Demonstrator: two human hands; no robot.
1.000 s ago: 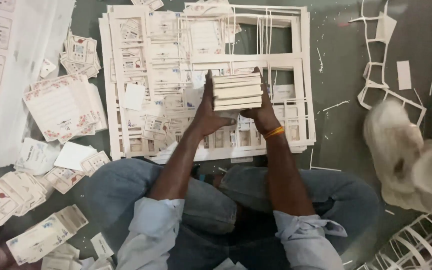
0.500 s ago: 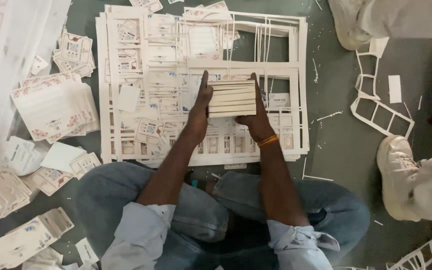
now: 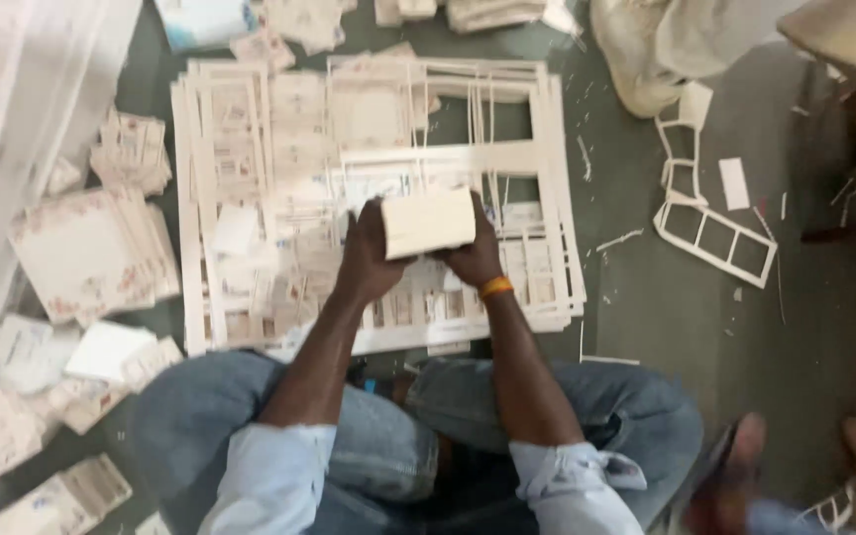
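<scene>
Lifted since the earlier frames, the stack of cut cards [image 3: 428, 222] has come up off the punched sheets and turned its broad pale face toward the camera.

Green floor [image 3: 666, 317] carries everything: the wide pile of punched-out sheets [image 3: 250, 198] lies straight ahead of the seated person's knees, heaps of loose printed cards [image 3: 91, 253] sit to the left, and an empty cut-out frame [image 3: 715, 238] lies well apart to the right. Above the near middle of the sheets, the stack of cut cards is held between both hands, its long axis running left to right. The left hand [image 3: 369, 258] clasps its left end, the right hand [image 3: 473, 256], with an orange band [image 3: 495, 287] at the wrist, clasps the right end and underside. Both hands are equally close, closed around the stack.
</scene>
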